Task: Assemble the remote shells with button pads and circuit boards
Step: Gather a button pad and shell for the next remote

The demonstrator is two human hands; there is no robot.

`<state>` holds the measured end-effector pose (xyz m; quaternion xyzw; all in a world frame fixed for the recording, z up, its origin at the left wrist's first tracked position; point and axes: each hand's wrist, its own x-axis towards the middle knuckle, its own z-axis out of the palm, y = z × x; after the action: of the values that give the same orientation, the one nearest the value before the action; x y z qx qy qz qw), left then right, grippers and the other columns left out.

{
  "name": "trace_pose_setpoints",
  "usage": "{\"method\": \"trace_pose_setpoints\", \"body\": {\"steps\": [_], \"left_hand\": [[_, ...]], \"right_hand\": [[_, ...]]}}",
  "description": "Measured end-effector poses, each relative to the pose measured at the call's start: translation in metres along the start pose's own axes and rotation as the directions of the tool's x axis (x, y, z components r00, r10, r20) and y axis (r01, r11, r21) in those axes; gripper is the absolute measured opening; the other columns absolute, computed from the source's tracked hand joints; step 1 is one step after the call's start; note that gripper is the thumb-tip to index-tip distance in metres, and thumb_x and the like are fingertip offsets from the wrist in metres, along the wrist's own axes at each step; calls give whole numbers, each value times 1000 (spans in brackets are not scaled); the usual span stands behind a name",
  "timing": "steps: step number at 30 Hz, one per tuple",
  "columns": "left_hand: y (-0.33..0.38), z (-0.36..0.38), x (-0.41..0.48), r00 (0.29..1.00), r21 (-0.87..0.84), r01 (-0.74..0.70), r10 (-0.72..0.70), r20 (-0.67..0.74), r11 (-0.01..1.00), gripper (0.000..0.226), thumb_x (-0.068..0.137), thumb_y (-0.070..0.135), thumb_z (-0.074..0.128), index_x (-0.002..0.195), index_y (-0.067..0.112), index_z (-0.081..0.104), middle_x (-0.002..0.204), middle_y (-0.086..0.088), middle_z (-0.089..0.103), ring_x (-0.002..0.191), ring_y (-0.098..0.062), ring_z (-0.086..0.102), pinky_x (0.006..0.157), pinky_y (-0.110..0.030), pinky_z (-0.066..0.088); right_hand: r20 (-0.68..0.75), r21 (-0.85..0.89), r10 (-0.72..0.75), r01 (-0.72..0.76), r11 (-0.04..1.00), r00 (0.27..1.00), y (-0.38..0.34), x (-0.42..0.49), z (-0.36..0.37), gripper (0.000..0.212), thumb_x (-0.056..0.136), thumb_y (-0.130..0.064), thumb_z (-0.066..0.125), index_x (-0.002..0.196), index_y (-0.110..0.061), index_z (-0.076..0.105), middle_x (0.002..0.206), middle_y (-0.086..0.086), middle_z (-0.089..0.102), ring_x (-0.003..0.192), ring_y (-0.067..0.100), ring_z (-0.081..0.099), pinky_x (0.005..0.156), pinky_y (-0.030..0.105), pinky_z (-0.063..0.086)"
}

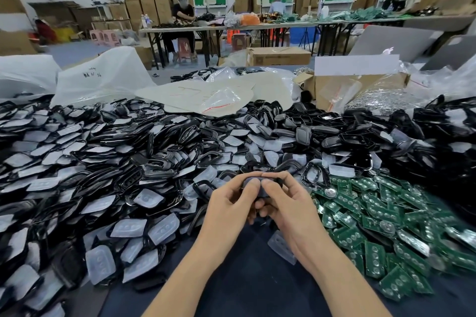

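Note:
My left hand (233, 201) and my right hand (286, 201) meet in the middle of the view and together grip one black remote shell (260, 177), thumbs pressed side by side on its top. Fingers hide most of the shell. A big heap of black shells and translucent button pads (108, 162) spreads across the left and the far side. Green circuit boards (386, 224) lie piled at the right. One loose button pad (282, 247) lies on the dark cloth under my right wrist.
White plastic bags (103, 77) and an open cardboard box (360, 85) stand behind the heap. Dark blue table cloth (244, 278) shows between my forearms. Further back, people sit at long tables with stacked cartons behind them.

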<state>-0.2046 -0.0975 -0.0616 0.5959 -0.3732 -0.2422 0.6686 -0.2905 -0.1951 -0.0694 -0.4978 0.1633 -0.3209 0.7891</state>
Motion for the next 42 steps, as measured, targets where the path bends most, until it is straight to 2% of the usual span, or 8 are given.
{"method": "trace_pose_setpoints", "body": {"steps": [5,9,13,23,27,30,35,42], "left_hand": [[1,-2,-1,1000,5,15,-15,18,1000,25,104,24,53,109,34,76,67,4,63,63,-14,58,57,-26,48],[1,-2,-1,999,4,32,-32,40,999,26,106,27,51,114,34,74,69,1,62,65,-16,58,58,-27,49],[1,-2,-2,997,-19,41,-40,59,999,30,108,28,45,116,34,73,71,1,63,68,-17,59,61,-26,50],[-2,2,-7,995,49,-23,28,-93,999,31,109,32,37,116,27,67,68,4,61,63,-11,55,59,-26,50],[-1,0,-6,995,63,-12,18,-100,998,28,108,34,39,115,30,66,68,7,63,64,-8,57,59,-23,49],[-3,-1,-5,994,181,-36,54,-99,983,19,105,29,51,112,34,68,73,11,68,61,-5,58,59,-22,50],[-7,-5,-3,993,275,-43,73,-98,961,24,106,25,51,114,34,71,68,5,67,58,-8,57,60,-26,51],[-6,-6,-6,998,74,5,0,-69,997,31,110,27,39,118,25,68,71,-3,66,63,-16,60,63,-32,53]], "right_hand": [[29,13,22,-23,1000,999,-2,-1,2,12,85,-13,70,78,-23,72,64,12,63,54,20,59,48,31,51],[29,27,46,-47,999,999,-3,-1,0,23,96,-4,64,80,-19,70,64,16,59,53,22,55,48,34,50],[1,18,59,-59,998,998,-4,-3,0,10,96,-4,63,89,-11,66,63,13,58,52,20,55,47,31,50],[-46,-9,33,-33,999,998,-1,-1,0,4,87,-10,72,88,-14,72,71,7,68,60,17,65,53,23,52],[-85,-92,1,-8,996,996,0,-2,-2,5,94,-9,68,100,-8,68,71,4,69,63,16,66,57,24,54],[-83,-163,-20,6,987,996,-1,-4,-2,9,95,-11,68,104,-7,67,72,3,71,65,16,66,60,25,54],[-84,-408,-138,92,908,987,0,-10,-1,9,96,-16,69,103,-20,66,73,-1,74,65,10,68,62,21,55],[-79,-467,-185,128,875,979,-1,-13,-2,12,96,-18,70,102,-27,68,69,-1,72,63,8,67,63,21,54]]}}
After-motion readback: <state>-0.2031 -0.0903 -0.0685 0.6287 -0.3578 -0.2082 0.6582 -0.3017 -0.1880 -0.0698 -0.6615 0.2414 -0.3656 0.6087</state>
